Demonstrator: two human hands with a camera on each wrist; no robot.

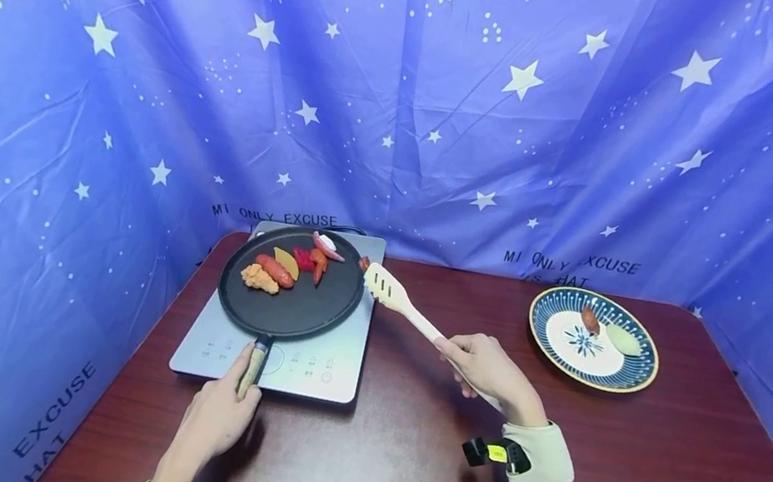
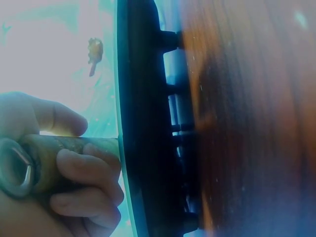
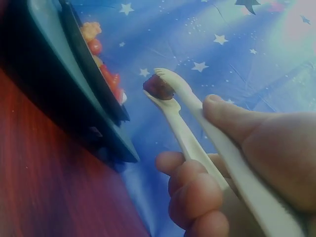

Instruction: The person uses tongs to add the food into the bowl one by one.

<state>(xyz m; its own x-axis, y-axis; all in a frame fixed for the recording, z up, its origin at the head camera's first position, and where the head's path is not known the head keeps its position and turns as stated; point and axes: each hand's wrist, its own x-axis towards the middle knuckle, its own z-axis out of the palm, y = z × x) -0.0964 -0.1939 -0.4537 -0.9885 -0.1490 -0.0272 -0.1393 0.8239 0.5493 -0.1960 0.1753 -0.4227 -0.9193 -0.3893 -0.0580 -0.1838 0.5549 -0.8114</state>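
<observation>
My left hand grips the handle of a round black frying pan; in the left wrist view its fingers curl round the handle. In the pan lie a fried chicken piece, a sausage, a yellow slice, red pieces, a shrimp-like orange piece and a pink-and-white piece. With thumb and fingers my right hand squeezes cream tongs. Their tips hold a dark reddish-brown food piece just beyond the pan's right rim.
The pan sits on a silver induction cooktop at the table's left. A blue-patterned plate at the right holds a brown piece and a pale green piece. A starry blue curtain encloses the back and sides.
</observation>
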